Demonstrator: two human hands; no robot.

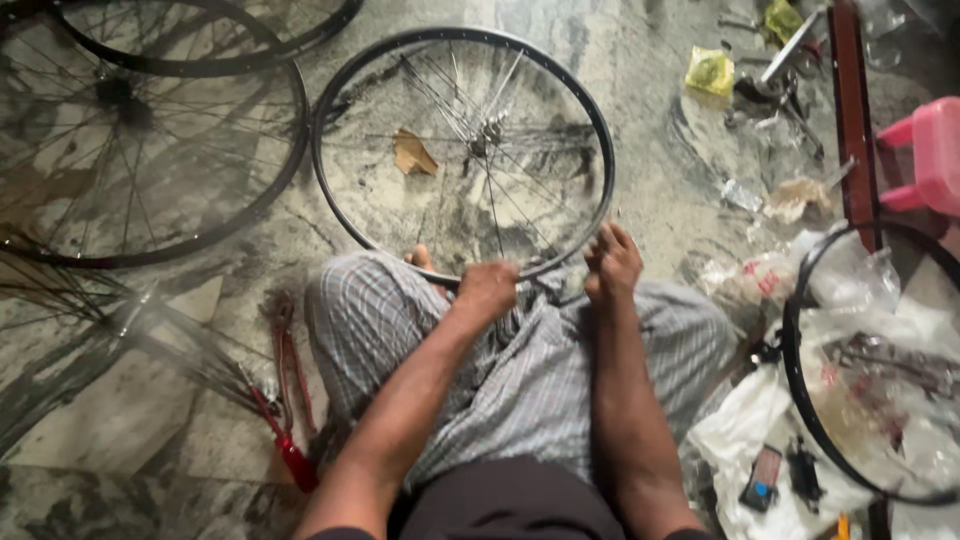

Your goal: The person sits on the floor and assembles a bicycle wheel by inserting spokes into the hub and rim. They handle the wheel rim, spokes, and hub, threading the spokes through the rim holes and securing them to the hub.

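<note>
**Both hands on the near rim**

My left hand (487,290) is fisted on the near edge of the bicycle wheel (463,150), which lies flat on the stone floor (640,200) against my knees. My right hand (612,265) seems pinched around something small there (too blurred to name). A slip could bend the thin spokes (500,205).

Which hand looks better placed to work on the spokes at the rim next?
Probably the left hand: it's closed on the near edge of the bicycle wheel rim where spokes meet it. The right hand only steadies the rim.
</note>
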